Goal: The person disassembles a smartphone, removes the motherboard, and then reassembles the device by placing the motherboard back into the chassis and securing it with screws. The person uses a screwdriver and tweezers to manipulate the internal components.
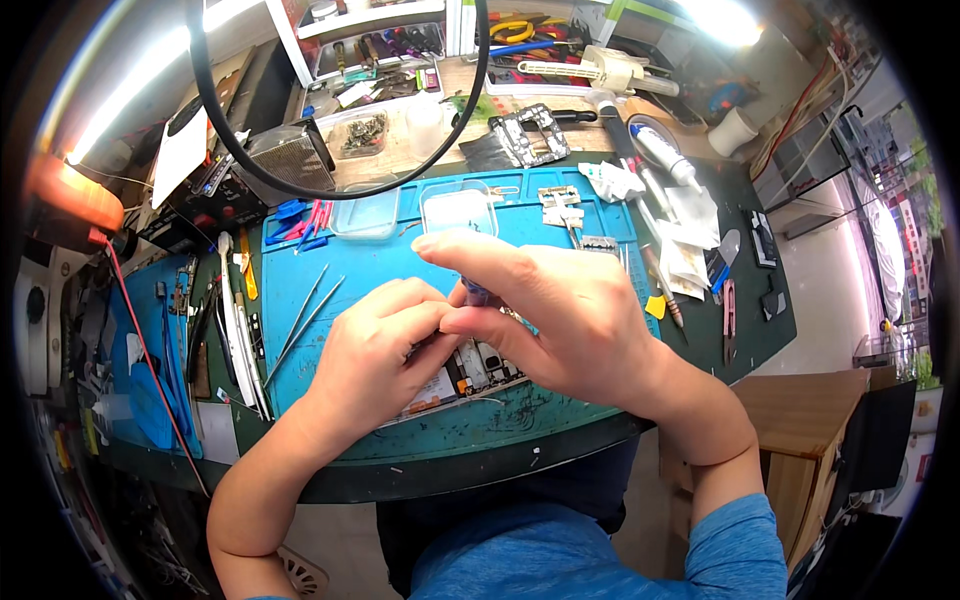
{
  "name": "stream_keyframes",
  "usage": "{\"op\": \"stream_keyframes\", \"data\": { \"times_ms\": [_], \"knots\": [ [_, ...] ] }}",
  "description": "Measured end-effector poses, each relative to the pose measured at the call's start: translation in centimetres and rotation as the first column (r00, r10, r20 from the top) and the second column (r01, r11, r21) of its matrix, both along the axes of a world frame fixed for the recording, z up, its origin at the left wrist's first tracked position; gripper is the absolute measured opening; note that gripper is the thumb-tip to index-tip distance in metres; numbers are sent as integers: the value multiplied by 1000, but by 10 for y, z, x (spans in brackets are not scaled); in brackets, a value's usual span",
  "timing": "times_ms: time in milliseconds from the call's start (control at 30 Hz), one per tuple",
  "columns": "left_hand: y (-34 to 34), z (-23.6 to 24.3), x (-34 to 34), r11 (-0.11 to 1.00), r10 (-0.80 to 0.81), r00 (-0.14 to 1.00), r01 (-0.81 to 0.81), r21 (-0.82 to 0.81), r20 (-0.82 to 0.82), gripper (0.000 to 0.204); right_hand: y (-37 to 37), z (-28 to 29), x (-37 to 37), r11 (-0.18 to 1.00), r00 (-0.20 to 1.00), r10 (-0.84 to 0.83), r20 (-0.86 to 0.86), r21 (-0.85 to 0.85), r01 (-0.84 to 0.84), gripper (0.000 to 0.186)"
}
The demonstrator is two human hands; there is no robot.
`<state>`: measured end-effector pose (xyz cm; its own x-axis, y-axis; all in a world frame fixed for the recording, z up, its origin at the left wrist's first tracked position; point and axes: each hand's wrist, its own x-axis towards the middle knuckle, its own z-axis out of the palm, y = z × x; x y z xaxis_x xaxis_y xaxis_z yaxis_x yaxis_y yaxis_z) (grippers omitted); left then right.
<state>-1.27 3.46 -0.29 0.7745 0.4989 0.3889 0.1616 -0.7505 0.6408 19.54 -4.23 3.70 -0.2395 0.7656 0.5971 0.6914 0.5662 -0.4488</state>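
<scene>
An opened phone (480, 368) lies on the blue work mat (370, 262), its inner parts bare, partly covered by my hands. My right hand (575, 315) reaches over it from the right, closed on what looks like a small screwdriver (478, 293) with a dark blue handle. Only a short piece of that handle shows; its tip is hidden. My left hand (378, 345) is closed at the phone's left side, fingertips together against my right fingers. Whatever the left fingertips pinch is hidden.
Two tweezers (305, 325) lie left of my left hand. Clear plastic boxes (458, 208) stand behind my hands. A black ring (478, 90) hangs over the back. Pliers (729, 320), crumpled tissue (685, 255) and a white tube (660, 150) lie right; an orange lamp-like object (75, 195) stands left.
</scene>
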Motion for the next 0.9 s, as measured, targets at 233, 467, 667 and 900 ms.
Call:
{"op": "stream_keyframes", "data": {
  "times_ms": [233,467,667,900],
  "knots": [
    [-1,1,-1,1000,7,1000,-7,1,-23,16,-1,-2,-2,999,1000,-19,14,36,18,44],
    [0,3,-1,999,-1,1000,2,43,-23,18,-1,-1,1,998,1000,1,11,57,-2,47],
    [1,-1,-1,999,-16,999,17,48,-29,19,-2,6,-1,999,994,44,-96,36,-41,50],
    [2,-5,-2,990,-10,999,16,141,-45,21,-8,13,-4,995,987,78,-139,-43,-85,56]
  ]
}}
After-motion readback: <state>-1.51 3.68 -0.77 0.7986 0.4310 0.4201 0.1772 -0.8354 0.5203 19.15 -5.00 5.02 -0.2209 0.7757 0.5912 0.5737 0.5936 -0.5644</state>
